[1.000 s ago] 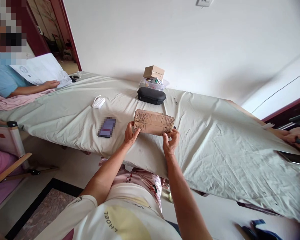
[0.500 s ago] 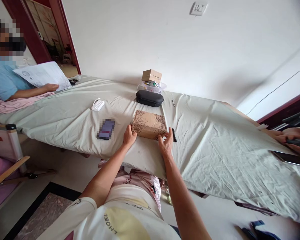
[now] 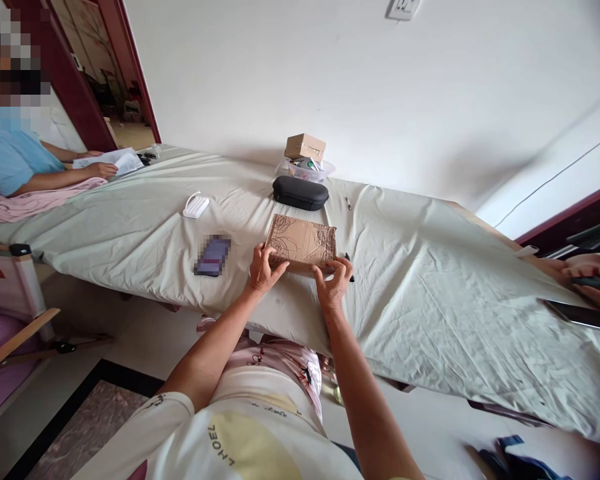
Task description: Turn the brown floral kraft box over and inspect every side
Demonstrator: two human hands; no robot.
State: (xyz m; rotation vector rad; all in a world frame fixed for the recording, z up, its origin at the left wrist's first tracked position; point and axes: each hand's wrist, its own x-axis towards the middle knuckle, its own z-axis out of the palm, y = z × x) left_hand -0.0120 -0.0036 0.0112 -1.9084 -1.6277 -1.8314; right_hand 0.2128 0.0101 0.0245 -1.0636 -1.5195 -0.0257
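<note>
A brown cardboard box (image 3: 303,240) with black scribbled line patterns lies in front of me on the cloth-covered table, its top face tilted up towards me. My left hand (image 3: 266,270) grips its near left corner, the thumb along the front edge. At the near right corner my right hand (image 3: 334,277) holds the box between thumb and fingers. A black pen (image 3: 351,268) lies just beyond my right fingers, partly hidden by them. To the left of the box is a phone (image 3: 213,255), its screen blurred out.
Behind the box sit a black zip case (image 3: 300,193) and a clear plastic basket (image 3: 325,172) topped by a small carton (image 3: 305,146). A white corded block (image 3: 196,205) is at left. A person in a blue shirt (image 3: 10,153) handles papers (image 3: 123,160). Another phone (image 3: 580,315) lies far right.
The box's near side has tipped, so more of its top faces me. My fingers have shifted onto its near corners. The person at left has lowered the paper to the table.
</note>
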